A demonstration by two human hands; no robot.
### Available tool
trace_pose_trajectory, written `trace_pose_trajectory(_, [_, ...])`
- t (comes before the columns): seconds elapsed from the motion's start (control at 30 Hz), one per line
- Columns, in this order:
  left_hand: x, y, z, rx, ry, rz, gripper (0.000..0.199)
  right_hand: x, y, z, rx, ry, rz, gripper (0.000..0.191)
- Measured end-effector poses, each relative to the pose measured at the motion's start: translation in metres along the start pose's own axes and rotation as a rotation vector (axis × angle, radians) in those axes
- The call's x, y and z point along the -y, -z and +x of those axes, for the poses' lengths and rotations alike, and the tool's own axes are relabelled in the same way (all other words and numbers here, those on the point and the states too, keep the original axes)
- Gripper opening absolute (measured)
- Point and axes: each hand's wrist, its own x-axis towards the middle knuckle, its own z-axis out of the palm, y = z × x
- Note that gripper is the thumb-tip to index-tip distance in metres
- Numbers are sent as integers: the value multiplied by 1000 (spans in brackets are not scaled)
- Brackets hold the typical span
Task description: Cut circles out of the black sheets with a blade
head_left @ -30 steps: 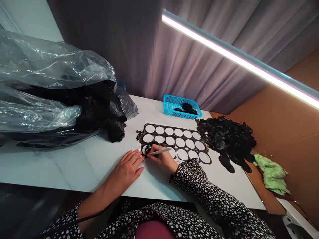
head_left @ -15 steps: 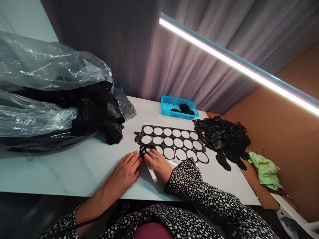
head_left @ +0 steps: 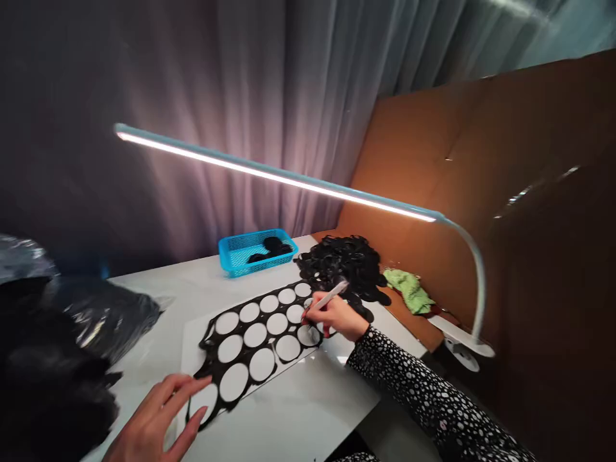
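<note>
A thin black sheet (head_left: 208,367) with rows of round cut-outs lies on a white board (head_left: 189,337). My left hand (head_left: 156,417) is at the sheet's near left corner, its thumb and fingers spread around a round hole and the fingertips at the black edge. Over the sheet's right end, my right hand (head_left: 339,316) is closed around a white pen-like tool (head_left: 333,294), whose upper end points up to the right. The tool's tip is hidden behind the fingers, so whether it touches the sheet I cannot tell.
Behind the sheet stands a blue basket (head_left: 260,265) holding black pieces. A heap of black pieces (head_left: 349,260) lies to its right, near a green cloth (head_left: 410,290). A lit lamp bar (head_left: 279,178) crosses above the table. Dark plastic bags (head_left: 118,314) occupy the left.
My view has swung to the right. My right hand has moved from the sheet's left end to its right end with the pen-like tool. My left hand's fingers have spread.
</note>
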Motion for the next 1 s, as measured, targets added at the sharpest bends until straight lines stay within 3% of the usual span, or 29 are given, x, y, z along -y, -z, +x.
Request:
trace_pose_trajectory(0.07, [-22,-10,38,170,54,-114,56,8,-7,-11,244,-101,134,39])
trace_pose_trajectory(0.17, [-58,-35,89,579,74,-423,81,27,-14,-18,505,-193,275,42])
trace_pose_trajectory(0.23, [-77,-54,116,770,60,-653,88,38,-9,-18,581,-207,340,43])
trace_pose_trajectory(0.33, [-94,-76,148,922,179,-1007,90,44,7,-11,586,-179,456,41])
trace_pose_trajectory(0.43, [-103,-93,170,875,300,-1120,79,40,23,-1,514,-168,541,41])
trace_pose_trajectory(0.6, [-107,-109,194,619,412,-1063,65,29,37,14,397,-160,587,41])
trace_pose_trajectory(0.87, [-97,-122,191,652,490,-1311,53,16,40,31,201,-140,553,37])
trace_pose_trajectory(1.0, [-91,-133,184,570,452,-1173,70,9,34,33,99,-135,508,37])
